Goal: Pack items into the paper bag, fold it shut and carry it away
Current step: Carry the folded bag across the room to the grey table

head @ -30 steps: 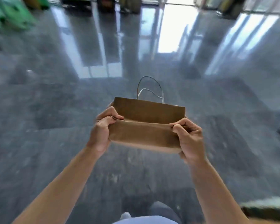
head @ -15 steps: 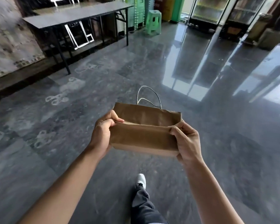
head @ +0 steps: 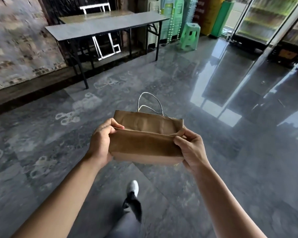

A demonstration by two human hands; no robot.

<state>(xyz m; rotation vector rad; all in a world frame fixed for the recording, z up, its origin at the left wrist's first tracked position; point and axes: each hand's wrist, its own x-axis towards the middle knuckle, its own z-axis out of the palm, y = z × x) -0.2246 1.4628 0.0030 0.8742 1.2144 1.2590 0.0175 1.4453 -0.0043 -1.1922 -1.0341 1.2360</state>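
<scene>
A brown paper bag (head: 144, 145) hangs in the air in front of me, its top folded over flat. Its thin cord handles (head: 150, 103) stick up behind the fold. My left hand (head: 101, 140) pinches the left end of the fold, thumb on top. My right hand (head: 191, 148) pinches the right end the same way. What is inside the bag is hidden.
A grey folding table (head: 107, 26) stands ahead on the left by a rough wall. Green plastic stools (head: 190, 36) and glass-door fridges (head: 265, 19) line the back right. Glossy dark floor (head: 222, 86) stretches between. My leg and white shoe (head: 133, 187) show below the bag.
The view has swung left and the table, stools and fridges have come closer. The bag stays gripped by both hands in the same way.
</scene>
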